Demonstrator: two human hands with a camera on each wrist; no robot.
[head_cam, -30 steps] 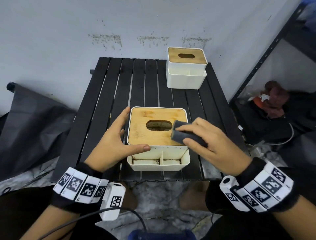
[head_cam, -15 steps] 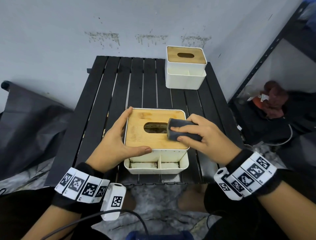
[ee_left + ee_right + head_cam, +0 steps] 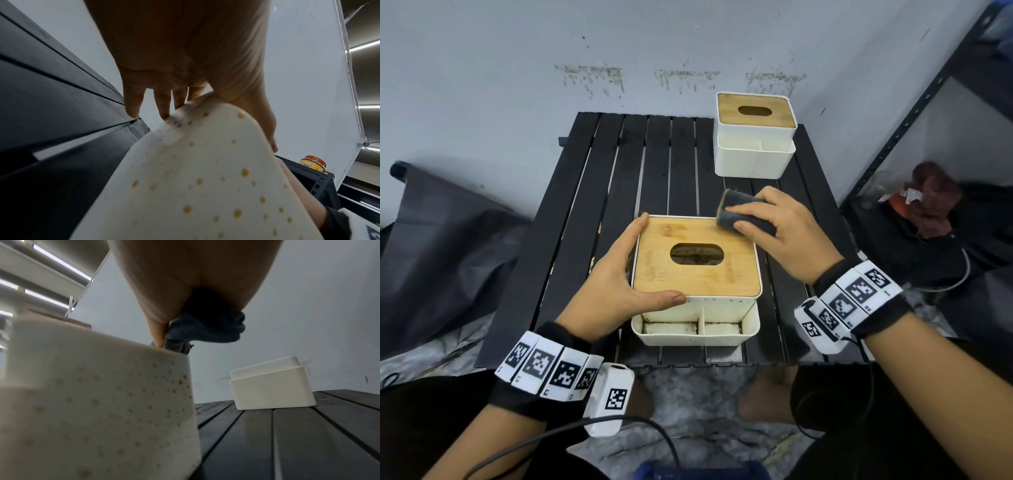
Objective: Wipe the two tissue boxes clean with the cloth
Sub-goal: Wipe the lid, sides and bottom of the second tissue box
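Here, the table (image 3: 619,178): black slats, two boxes on it. The far box (image 3: 755,150) stands at the back right corner, untouched and well apart from the hands. The near box (image 3: 697,301) sits at the front edge, wood lid (image 3: 654,270) up with an oval slot (image 3: 697,254); its white walls are freckled with orange-brown spots, plain in both wrist views.

Left hand (image 3: 616,277): spread, fingers straight along the left wall, thumb pressed across the front wall. A brace, not a clamp.

Right hand (image 3: 787,233): fingers and thumb curled tight round the folded dark cloth (image 3: 739,214), pressing it on the lid's far right corner, partly overhanging the rim.

Judgement: lid wiping under way, walls not yet done. To do it well:
- keep the brace firm, since the box looks light enough to slide
- pull strokes toward the brace
- avoid dragging grime into the slot
- refold to a fresh face before the spotted walls
- front tray compartments (image 3: 671,328) look dirty; work into corners.
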